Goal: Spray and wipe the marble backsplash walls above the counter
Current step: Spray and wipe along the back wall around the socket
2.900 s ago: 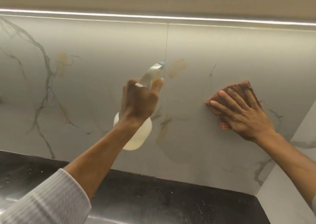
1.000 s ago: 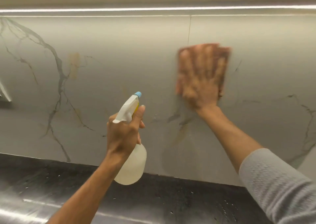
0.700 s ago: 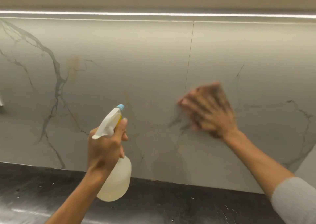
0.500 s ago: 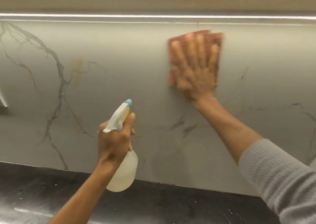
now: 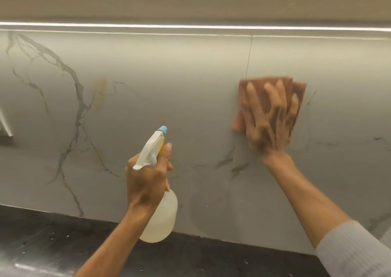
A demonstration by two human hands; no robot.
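The grey marble backsplash [image 5: 169, 86] with dark veins fills the view above the counter. My left hand [image 5: 146, 181] grips a translucent spray bottle [image 5: 160, 217] with a white trigger head and blue nozzle, held upright in front of the wall, index finger beside the trigger. My right hand [image 5: 268, 120] is spread flat, pressing a reddish-brown cloth [image 5: 296, 90] against the wall just right of a vertical tile seam [image 5: 249, 54]. The hand and cloth are motion-blurred. A tan stain [image 5: 100, 94] sits on the wall at the left, beside a thick vein.
A black counter [image 5: 53, 245] with white specks runs along the bottom. A light strip [image 5: 190, 26] glows under the cabinet above the wall. A pale object's edge [image 5: 5, 126] shows at the far left.
My right hand has been wiping the cloth up and down near the seam; since half a second ago it has come down from the top of the wall. The left hand holds the bottle almost still.
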